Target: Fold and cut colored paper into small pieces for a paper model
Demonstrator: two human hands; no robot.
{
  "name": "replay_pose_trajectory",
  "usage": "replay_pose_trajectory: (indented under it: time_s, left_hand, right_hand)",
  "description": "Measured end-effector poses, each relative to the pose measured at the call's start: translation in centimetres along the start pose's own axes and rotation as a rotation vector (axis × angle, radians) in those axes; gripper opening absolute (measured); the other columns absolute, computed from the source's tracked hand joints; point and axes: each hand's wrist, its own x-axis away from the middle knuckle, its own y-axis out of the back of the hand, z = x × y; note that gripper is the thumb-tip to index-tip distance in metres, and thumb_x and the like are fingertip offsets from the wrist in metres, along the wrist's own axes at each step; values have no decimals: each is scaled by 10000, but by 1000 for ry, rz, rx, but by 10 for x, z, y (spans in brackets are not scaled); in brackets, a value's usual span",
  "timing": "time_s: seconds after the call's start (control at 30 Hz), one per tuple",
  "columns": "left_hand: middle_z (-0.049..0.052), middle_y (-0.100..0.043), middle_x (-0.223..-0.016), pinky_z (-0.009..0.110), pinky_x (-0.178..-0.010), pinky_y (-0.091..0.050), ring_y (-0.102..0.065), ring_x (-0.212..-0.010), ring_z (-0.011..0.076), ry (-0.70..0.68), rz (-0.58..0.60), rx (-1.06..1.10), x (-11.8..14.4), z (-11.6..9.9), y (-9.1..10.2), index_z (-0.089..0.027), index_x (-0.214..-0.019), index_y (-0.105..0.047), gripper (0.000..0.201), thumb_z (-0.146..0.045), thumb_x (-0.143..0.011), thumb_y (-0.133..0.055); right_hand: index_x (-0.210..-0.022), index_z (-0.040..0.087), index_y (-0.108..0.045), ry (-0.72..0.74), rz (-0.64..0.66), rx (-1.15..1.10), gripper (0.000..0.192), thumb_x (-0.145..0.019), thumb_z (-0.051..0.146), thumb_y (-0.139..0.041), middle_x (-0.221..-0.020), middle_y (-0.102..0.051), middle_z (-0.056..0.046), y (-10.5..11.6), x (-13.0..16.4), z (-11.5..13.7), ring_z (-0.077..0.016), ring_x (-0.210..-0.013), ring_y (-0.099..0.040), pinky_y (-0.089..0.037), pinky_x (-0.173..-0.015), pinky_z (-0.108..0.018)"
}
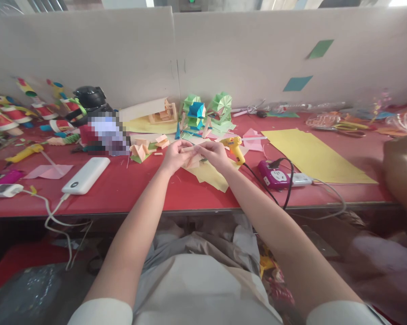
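My left hand and my right hand meet over the middle of the red table, fingertips pinched together. Between them is a small peach-coloured piece of paper, mostly covered by the fingers. Below the hands lie scraps of pale yellow paper. Just right of my right hand rests a yellow hot glue gun, its black cord running to a purple power strip. Folded peach paper pieces sit left of my left hand. Behind the hands stand green and blue folded-paper wheels.
A white power bank with cables lies at left, near another yellow glue gun. Yellow sheets and scissors lie at right. Another person's arm reaches in there. A pale partition closes off the back.
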Motion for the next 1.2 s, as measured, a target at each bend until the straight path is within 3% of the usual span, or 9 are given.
replay_pose_trajectory:
  time_s: [0.57,0.87,1.2]
  left_hand:
    - [63,-746,-878,317,-688,-551,-684,-772,197,130,98,14,1,-2,1,-147,-932,-672,579,-378,-484,-957]
    - [128,-766,-961,293,-621,-495,-694,-823,228,148,133,-56,2,-3,2,-135,-1003,-723,560,-341,-529,-940]
    - [102,-760,-903,302,-634,-491,-680,-782,224,165,109,-71,1,-3,2,-126,-975,-723,575,-344,-492,-944]
  right_hand:
    - [-731,185,-641,-100,-111,-112,398,-729,571,-739,-621,-522,20,1,-3,3,-103,-587,-433,-352,-541,-261]
    - [-776,182,-656,-94,-168,-107,429,-717,597,-748,-657,-554,11,5,-9,-4,-116,-615,-482,-414,-575,-270]
    - [-777,170,-674,-105,-169,-107,435,-702,587,-769,-645,-551,9,3,-6,1,-116,-599,-480,-410,-568,-274]
